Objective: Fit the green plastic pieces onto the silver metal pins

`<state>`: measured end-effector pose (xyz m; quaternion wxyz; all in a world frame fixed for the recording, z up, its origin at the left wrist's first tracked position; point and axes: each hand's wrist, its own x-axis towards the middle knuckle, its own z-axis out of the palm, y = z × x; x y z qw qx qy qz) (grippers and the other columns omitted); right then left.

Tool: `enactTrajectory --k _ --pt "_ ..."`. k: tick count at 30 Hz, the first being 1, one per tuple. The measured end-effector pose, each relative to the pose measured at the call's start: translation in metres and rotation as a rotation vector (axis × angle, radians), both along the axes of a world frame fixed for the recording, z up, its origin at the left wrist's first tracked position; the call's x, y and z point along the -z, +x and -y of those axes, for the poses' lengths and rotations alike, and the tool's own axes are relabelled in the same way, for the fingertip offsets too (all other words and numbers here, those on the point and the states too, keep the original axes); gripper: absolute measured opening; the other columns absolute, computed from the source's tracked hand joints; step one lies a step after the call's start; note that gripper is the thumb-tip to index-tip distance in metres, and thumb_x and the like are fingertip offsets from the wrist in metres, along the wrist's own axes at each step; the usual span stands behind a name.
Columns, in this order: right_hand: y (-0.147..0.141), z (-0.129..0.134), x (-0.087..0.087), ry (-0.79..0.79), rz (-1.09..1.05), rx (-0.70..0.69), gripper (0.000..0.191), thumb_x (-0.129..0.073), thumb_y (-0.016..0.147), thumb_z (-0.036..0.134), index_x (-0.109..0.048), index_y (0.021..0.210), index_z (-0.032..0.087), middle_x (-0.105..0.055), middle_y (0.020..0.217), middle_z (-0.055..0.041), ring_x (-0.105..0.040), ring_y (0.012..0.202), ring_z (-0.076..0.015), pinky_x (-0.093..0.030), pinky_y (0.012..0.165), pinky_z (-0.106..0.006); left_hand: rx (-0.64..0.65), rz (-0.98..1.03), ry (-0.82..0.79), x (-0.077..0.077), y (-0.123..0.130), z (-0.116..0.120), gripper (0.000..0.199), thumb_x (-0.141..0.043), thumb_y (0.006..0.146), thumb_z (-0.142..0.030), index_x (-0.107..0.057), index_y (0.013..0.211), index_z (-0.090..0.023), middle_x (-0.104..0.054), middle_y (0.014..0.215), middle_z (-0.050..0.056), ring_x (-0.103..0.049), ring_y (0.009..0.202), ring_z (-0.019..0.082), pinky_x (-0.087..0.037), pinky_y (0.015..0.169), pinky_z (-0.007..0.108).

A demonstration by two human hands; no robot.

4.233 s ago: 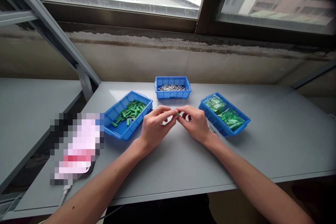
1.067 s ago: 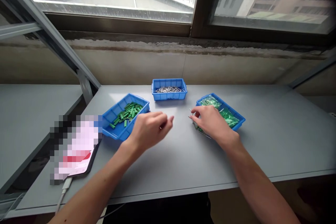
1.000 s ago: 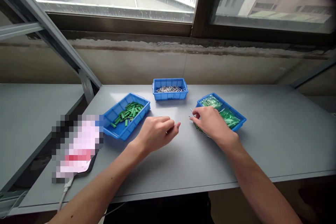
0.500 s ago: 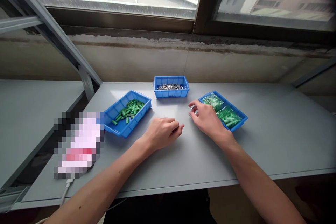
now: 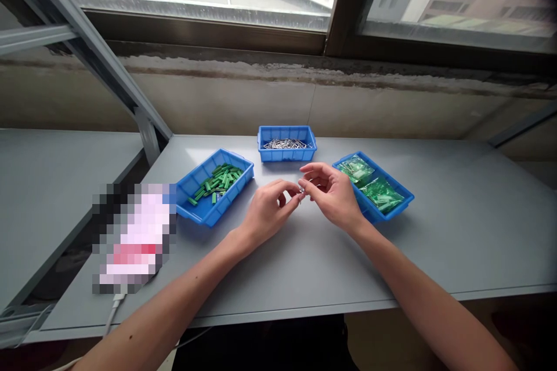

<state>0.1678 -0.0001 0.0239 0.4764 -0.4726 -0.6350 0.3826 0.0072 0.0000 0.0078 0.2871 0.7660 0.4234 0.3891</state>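
Note:
My left hand (image 5: pixel 270 208) and my right hand (image 5: pixel 333 194) meet at the fingertips over the middle of the table. Small metal pins (image 5: pixel 301 190) show between the fingertips, and both hands pinch them. On the left, a blue bin (image 5: pixel 198 217) holds green pieces (image 5: pixel 224 177). A smaller blue bin (image 5: pixel 287 155) at the back holds a heap of metal pins (image 5: pixel 285 144). Just behind my right hand, a blue bin (image 5: pixel 378 219) on the right contains clear bags with green pieces (image 5: pixel 383 194).
A pixelated pink object (image 5: pixel 137 237) with a white cable (image 5: pixel 112 313) lies at the left of the grey table (image 5: pixel 313 278). A metal frame post (image 5: pixel 108 64) slants at the left. Behind the table are a wall and a window.
My right hand has moved left to meet my left hand. The fingertips of my left hand have risen slightly, and the pins now show between both hands. The view has shifted a little.

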Motion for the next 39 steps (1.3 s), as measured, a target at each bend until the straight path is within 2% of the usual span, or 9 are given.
enactTrajectory --k 3,7,10,14,18,25,30,39 --pt "0.002 0.001 -0.002 0.071 0.086 -0.005 0.021 -0.059 0.085 0.029 -0.061 0.104 0.020 -0.067 0.087 -0.0032 -0.066 0.074 -0.0147 -0.053 0.059 -0.025 0.004 0.093 -0.133 -0.003 0.000 -0.002 0.016 -0.058 0.085 -0.029 -0.067 0.086 -0.016 -0.065 0.073 0.002 -0.051 0.058 0.009 -0.040 0.053 0.020" --pt "0.009 0.001 -0.008 0.296 0.322 -0.112 0.034 -0.064 0.081 0.024 -0.060 0.114 0.023 -0.063 0.112 -0.0053 -0.063 0.085 -0.0157 -0.053 0.067 -0.028 0.054 0.251 -0.319 -0.011 -0.004 -0.004 0.022 -0.061 0.083 -0.034 -0.065 0.081 -0.013 -0.063 0.074 0.004 -0.052 0.062 0.011 -0.041 0.056 0.021" --pt "0.014 0.000 -0.010 0.390 0.401 -0.157 0.039 -0.067 0.079 0.024 -0.060 0.117 0.023 -0.061 0.113 -0.0050 -0.061 0.088 -0.0161 -0.053 0.071 -0.030 0.087 0.314 -0.419 -0.016 -0.007 -0.006 0.024 -0.063 0.081 -0.035 -0.064 0.077 -0.012 -0.057 0.066 0.001 -0.045 0.056 0.008 -0.037 0.051 0.020" --pt "0.017 -0.002 -0.008 0.402 0.439 -0.182 0.049 -0.072 0.076 0.027 -0.057 0.122 0.025 -0.060 0.115 -0.0047 -0.061 0.091 -0.0170 -0.053 0.075 -0.031 0.099 0.347 -0.497 -0.018 -0.009 -0.007 0.025 -0.063 0.081 -0.037 -0.063 0.074 -0.012 -0.053 0.062 -0.001 -0.041 0.052 0.006 -0.033 0.048 0.018" --pt "0.017 -0.003 -0.005 0.396 0.457 -0.200 0.051 -0.074 0.075 0.027 -0.056 0.123 0.026 -0.061 0.115 -0.0041 -0.061 0.089 -0.0169 -0.053 0.077 -0.032 0.110 0.351 -0.534 -0.019 -0.008 -0.006 0.026 -0.064 0.080 -0.038 -0.064 0.074 -0.013 -0.055 0.064 -0.001 -0.042 0.053 0.006 -0.034 0.047 0.018" --pt "0.017 -0.002 -0.002 0.458 0.507 -0.123 0.044 -0.072 0.077 0.031 -0.058 0.118 0.024 -0.063 0.111 -0.0048 -0.062 0.089 -0.0185 -0.053 0.072 -0.032 0.051 0.383 -0.527 -0.021 -0.006 -0.004 0.029 -0.067 0.077 -0.040 -0.065 0.087 -0.013 -0.059 0.073 0.001 -0.045 0.054 0.006 -0.037 0.047 0.018" --pt "0.016 -0.001 -0.001 0.500 0.562 -0.116 0.041 -0.068 0.080 0.033 -0.057 0.119 0.025 -0.062 0.115 -0.0063 -0.062 0.097 -0.0210 -0.053 0.077 -0.034 0.080 0.392 -0.507 -0.020 -0.007 -0.005 0.029 -0.067 0.077 -0.041 -0.065 0.084 -0.013 -0.058 0.072 0.001 -0.045 0.054 0.006 -0.037 0.048 0.018" --pt "0.017 -0.001 -0.004 0.458 0.561 -0.134 0.046 -0.068 0.079 0.035 -0.055 0.122 0.025 -0.062 0.115 -0.0062 -0.062 0.092 -0.0198 -0.053 0.072 -0.033 0.125 0.416 -0.533 -0.017 -0.009 -0.006 0.025 -0.061 0.083 -0.038 -0.065 0.088 -0.014 -0.055 0.065 0.000 -0.042 0.052 0.007 -0.036 0.050 0.020"
